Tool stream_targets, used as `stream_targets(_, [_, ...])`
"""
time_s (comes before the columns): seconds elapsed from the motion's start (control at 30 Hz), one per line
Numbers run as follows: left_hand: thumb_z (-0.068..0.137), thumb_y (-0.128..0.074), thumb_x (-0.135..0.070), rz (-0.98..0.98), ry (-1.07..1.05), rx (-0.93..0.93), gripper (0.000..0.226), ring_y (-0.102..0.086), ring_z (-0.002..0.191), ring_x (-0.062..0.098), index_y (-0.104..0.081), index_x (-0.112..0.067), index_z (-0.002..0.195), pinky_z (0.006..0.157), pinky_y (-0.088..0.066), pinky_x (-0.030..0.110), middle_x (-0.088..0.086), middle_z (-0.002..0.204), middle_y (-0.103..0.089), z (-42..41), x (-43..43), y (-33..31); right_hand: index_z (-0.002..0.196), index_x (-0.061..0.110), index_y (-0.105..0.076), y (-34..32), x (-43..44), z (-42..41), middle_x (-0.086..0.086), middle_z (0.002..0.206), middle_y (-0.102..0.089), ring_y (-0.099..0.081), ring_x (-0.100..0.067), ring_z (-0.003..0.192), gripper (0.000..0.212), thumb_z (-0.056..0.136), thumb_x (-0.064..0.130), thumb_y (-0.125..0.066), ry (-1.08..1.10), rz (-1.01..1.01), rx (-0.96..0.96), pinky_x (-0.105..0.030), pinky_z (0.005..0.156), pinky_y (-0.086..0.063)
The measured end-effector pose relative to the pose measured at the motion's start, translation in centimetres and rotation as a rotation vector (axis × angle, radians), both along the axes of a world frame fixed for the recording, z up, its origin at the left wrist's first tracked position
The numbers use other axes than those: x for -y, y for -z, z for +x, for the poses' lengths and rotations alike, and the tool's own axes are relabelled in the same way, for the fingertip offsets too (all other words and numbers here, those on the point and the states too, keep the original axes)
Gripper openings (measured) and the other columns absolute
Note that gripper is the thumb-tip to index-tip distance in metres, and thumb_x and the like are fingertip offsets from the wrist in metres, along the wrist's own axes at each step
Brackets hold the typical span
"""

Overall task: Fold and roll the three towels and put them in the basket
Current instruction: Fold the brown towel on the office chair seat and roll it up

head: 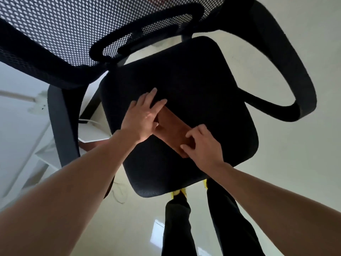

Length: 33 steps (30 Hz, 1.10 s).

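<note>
Our right fingers (190, 134) are curled and clamped on the near end of the towel (173, 126), the tips bent down over its short edge as if to start the roll. Our left fingers (153, 95) lie straight and slightly spread, reaching past the far end onto the seat (203, 80), with the palm pressing that end flat (the thumb is tucked under, so we cannot tell what it does).

The towel is a narrow brown strip, already folded lengthwise. Its long axis runs diagonally from the left hand (142, 117) at the upper left to the right hand (201, 145) at the lower right. So the towel lies between our hands, and we judge that the roll should travel along that axis, from the right hand's end toward the left, which acts as anchor.

The strip lies flat near the middle of the black seat of an office chair, with its mesh back (73, 34) above and an armrest (295, 71) to the right. Around it is a pale glossy floor (276, 163), and white furniture (22, 117) stands to the left. We see no basket and no other towels.
</note>
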State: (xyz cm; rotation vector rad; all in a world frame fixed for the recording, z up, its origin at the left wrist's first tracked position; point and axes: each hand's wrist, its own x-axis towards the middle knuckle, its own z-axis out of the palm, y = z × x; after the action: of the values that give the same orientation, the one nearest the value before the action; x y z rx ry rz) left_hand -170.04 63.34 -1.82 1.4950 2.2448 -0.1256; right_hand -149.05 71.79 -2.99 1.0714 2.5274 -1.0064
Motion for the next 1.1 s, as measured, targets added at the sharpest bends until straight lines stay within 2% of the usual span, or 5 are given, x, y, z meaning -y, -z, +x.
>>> stream_targets(0.13, [0.082, -0.069, -0.028, -0.204, 0.199, -0.079, 0.094, -0.022, 0.142, 0.028, -0.006, -0.032, 0.151, 0.112, -0.025, 0.045, 0.005, 0.151, -0.031, 0.9, -1.1, -0.1, 0.144, 0.026, -0.029, -0.2, 0.8, -0.4, -0.002, 0.133, -0.047, -0.042, -0.024, 0.123, 0.080, 0.079, 0.047, -0.070, -0.035, 0.011, 0.203, -0.043, 0.092, -0.048])
stream_targets(0.33, [0.082, -0.062, -0.047, -0.280, 0.289, -0.032, 0.046, -0.043, 0.113, 0.024, -0.054, -0.028, 0.123, 0.096, -0.037, 0.038, 0.004, 0.119, -0.048, 5.3, 1.3, -5.0, 0.120, 0.022, -0.054, -4.3, 0.8, 4.6, -0.003, 0.119, -0.048, -0.045, -0.025, 0.110, 0.053, 0.073, 0.040, -0.068, -0.147, 0.097, 0.244, -0.038, 0.086, -0.044])
stream_targets(0.53, [0.079, -0.065, -0.026, -0.178, 0.248, 0.211, 0.029, -0.059, 0.092, 0.019, -0.044, -0.030, 0.098, 0.075, -0.036, 0.028, -0.007, 0.098, -0.059, 13.8, -0.2, -13.5, 0.114, 0.023, -0.055, -13.0, -1.8, 14.9, 0.004, 0.107, -0.063, -0.061, -0.021, 0.097, 0.041, 0.076, 0.032, -0.068, -0.022, 0.039, 0.063, -0.031, 0.075, -0.044])
stream_targets(0.8, [0.078, -0.066, -0.027, -0.063, 0.403, 0.245, 0.033, -0.062, 0.087, 0.019, -0.050, -0.027, 0.106, 0.074, -0.051, 0.036, -0.007, 0.099, -0.059, 27.1, -12.1, -21.0, 0.125, 0.023, -0.050, -20.4, -9.7, 30.7, 0.004, 0.114, -0.061, -0.059, -0.021, 0.103, 0.047, 0.081, 0.030, -0.062, 0.196, 0.096, 0.050, -0.038, 0.078, -0.050])
stream_targets(1.1, [0.082, -0.060, -0.023, 0.084, 0.493, 0.201, 0.030, -0.062, 0.085, 0.024, -0.053, -0.023, 0.112, 0.070, -0.046, 0.031, -0.004, 0.105, -0.052, 43.2, -30.0, -27.9, 0.119, 0.022, -0.052, -28.9, -24.3, 47.9, 0.004, 0.106, -0.064, -0.059, -0.021, 0.096, 0.043, 0.079, 0.034, -0.062, 0.334, 0.238, 0.013, -0.035, 0.080, -0.046])
